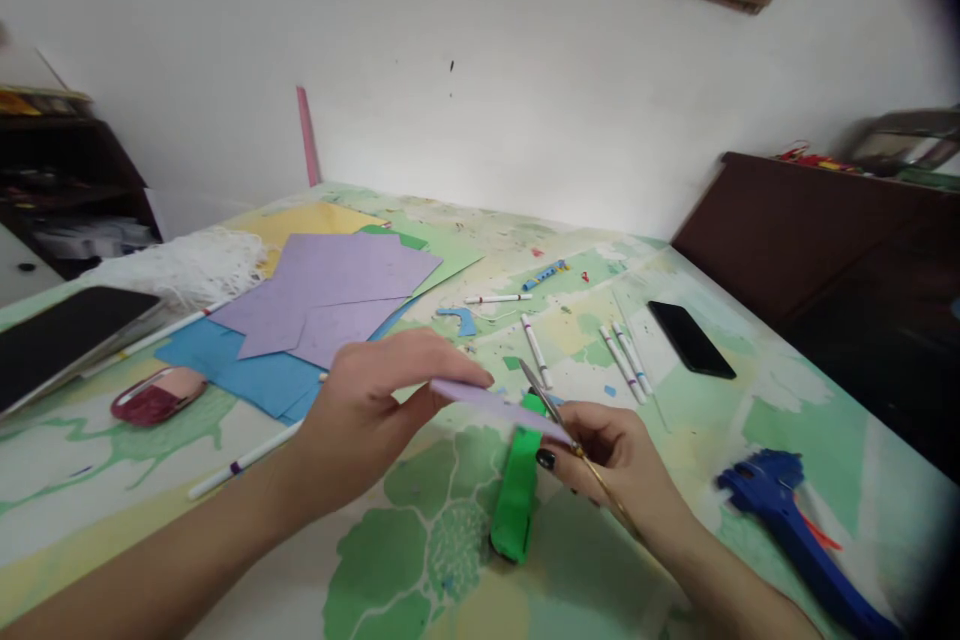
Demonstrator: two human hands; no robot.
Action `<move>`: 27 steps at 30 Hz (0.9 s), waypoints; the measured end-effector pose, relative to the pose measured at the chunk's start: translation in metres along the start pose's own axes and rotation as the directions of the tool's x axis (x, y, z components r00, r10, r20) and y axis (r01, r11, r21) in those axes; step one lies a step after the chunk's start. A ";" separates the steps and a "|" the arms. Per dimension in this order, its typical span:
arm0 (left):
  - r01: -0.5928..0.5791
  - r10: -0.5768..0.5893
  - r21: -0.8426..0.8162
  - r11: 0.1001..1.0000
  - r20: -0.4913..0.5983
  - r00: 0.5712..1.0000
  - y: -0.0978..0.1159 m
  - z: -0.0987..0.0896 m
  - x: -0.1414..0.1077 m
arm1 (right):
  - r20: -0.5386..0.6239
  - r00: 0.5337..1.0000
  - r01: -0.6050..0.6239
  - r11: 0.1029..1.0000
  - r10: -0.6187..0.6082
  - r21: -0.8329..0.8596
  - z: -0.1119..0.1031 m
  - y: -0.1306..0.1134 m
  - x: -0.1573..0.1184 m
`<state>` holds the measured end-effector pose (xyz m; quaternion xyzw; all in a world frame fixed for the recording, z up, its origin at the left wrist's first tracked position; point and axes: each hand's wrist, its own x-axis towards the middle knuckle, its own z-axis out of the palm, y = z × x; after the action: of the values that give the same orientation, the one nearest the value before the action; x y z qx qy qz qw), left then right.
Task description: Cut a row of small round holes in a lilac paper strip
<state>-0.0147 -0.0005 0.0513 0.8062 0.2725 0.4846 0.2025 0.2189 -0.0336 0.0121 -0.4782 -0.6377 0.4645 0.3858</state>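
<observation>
Just below the fingers, a smooth green oblong (516, 505) lay on the leaf-patterned counter (615, 585). The left hand (375, 385) pinched a thin purple paper piece (495, 405); the right hand's (619, 445) fingers gripped gold-handled metal scissors (576, 448), slim blades at the paper's end. Beyond the left fingers, flat purple sheets (352, 265) overlapped blue ones (232, 370) near a tangled white heap (187, 265); farther left, a dark cabinet (124, 165) held pale, blurred things (94, 240).
</observation>
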 end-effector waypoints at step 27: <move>-0.300 0.274 0.499 0.813 0.127 0.953 -0.022 -0.005 -0.049 | 0.201 0.788 0.480 0.376 -0.582 -0.793 -0.007 0.007 -0.010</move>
<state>-0.0432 -0.0142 0.0076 0.8741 0.2617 0.3996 -0.0883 0.2294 -0.0407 0.0068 -0.3935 -0.8721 -0.0576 0.2853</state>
